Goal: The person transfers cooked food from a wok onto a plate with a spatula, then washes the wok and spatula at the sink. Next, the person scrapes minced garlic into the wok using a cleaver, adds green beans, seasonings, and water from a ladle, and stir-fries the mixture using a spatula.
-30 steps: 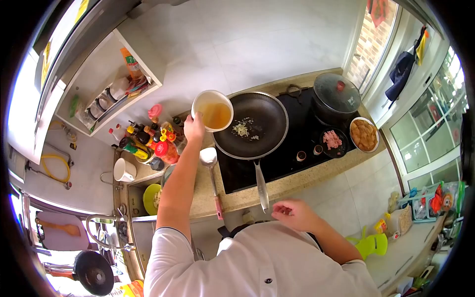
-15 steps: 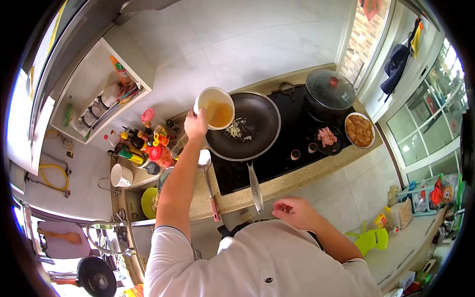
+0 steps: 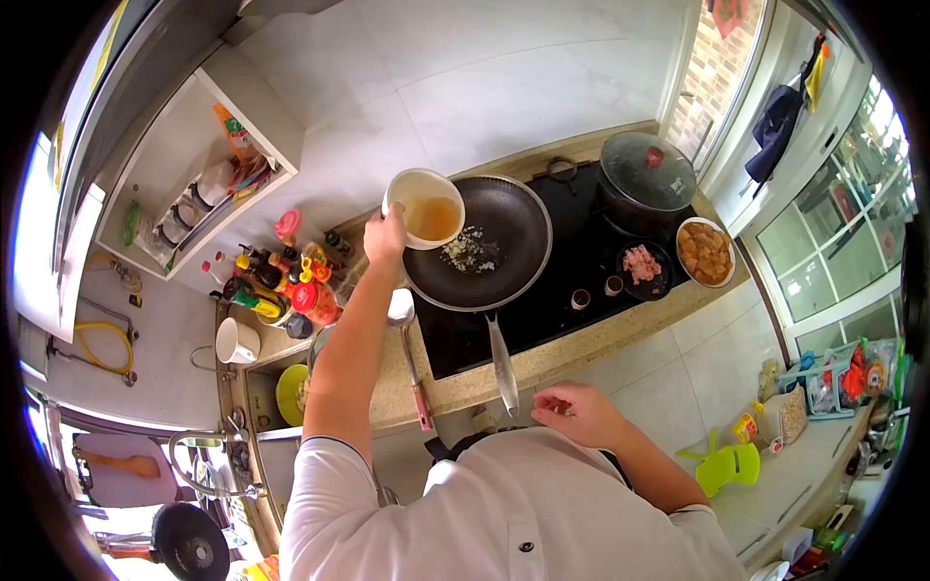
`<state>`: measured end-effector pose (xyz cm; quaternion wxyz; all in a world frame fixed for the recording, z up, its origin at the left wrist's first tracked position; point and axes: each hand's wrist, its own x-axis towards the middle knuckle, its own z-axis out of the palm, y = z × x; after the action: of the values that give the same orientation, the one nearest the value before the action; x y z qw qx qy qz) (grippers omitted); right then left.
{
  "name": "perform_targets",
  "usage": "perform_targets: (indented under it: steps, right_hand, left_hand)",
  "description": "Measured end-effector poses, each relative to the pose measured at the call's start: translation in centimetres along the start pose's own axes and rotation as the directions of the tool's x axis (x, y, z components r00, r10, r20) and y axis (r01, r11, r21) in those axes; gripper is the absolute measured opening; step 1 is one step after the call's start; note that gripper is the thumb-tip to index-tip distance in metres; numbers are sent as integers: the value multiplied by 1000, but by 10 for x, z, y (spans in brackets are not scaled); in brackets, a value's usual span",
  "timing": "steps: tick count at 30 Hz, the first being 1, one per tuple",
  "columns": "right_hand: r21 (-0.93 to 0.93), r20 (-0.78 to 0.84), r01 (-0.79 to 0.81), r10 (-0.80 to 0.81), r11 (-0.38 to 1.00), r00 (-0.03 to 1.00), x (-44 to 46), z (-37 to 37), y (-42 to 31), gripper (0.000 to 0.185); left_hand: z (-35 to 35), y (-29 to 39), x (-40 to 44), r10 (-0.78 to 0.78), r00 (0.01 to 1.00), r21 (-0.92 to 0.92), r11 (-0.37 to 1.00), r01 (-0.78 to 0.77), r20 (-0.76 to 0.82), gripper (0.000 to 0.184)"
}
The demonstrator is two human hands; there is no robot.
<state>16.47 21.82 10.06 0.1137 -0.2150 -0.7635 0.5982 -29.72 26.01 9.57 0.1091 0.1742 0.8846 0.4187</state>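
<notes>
My left hand grips the rim of a white bowl with amber liquid in it, tilted over the left side of a dark frying pan. Chopped pale bits lie in the pan, with wet-looking specks around them. The pan sits on the black stovetop, its metal handle pointing toward me. Near my body, my right hand hovers just right of the handle's end, its fingers curled; whether they hold anything is hidden.
A lidded pot, a plate of pink meat and a bowl of brown pieces stand to the right. Left of the pan are a spatula, seasoning bottles, a white mug and a green bowl.
The bowl in my left hand has shifted slightly right over the pan and tipped. The pale bits have spread and look wetter. My right hand has stayed about where it was.
</notes>
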Motion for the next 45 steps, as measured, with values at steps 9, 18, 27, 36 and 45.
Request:
perform_targets:
  steps: [9,18,27,36,45]
  right_hand:
    - [32,18,-22,21,999,1000,2,11,-6,21]
    - [31,32,-40,39,999,999,7,23,-8,21]
    - [7,23,-80,80,997,997,9,29,-15,22]
    - [-16,3,-212,212,977,977,6,31,-22,24]
    - [-42,-92,-264,259,964,961,-4,28,-19,25]
  left_hand:
    - [-22,9,0,-243,916,-401,841,363,319,55]
    - [-43,-17,15,-211,809,-564,620,545,549,60]
    - [-29,-82,49,-242,886,-764,450,463,394,53]
    - [12,-112,64,-411,896,-893,321,316,169,49]
    - [47,-150,81,-551,818,-900,256,352,163,44]
